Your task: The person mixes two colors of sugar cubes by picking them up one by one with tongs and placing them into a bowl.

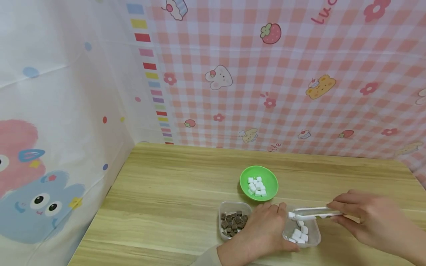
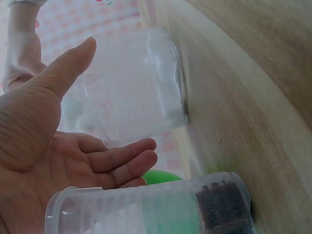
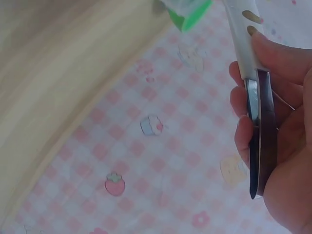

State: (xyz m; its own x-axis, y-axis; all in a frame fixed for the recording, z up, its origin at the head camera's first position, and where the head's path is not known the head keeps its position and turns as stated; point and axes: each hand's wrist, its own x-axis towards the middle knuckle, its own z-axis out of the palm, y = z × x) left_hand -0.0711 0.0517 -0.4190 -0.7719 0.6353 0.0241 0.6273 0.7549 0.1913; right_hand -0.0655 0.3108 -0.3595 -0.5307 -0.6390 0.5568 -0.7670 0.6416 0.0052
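My left hand (image 1: 267,225) holds a clear plastic container (image 1: 317,236) of white cubes (image 1: 297,233), fingers at its far side and thumb at its near side. In the left wrist view, thumb and fingers (image 2: 122,158) span the container (image 2: 122,87). My right hand (image 1: 376,218) grips a pair of tongs (image 1: 316,213) with white arms. At the tongs' tip, over the container, is one white cube (image 1: 291,215). The right wrist view shows fingers and thumb round the tongs (image 3: 258,92), which have gold marks and a metal rear part; their tips are out of that view.
A green bowl (image 1: 273,190) with several white cubes stands behind the containers. Left of my left hand is a second clear container (image 1: 220,218) with several brown cubes (image 1: 234,222). The wooden table (image 1: 159,199) meets a pink checked cloth (image 1: 243,111) at the back.
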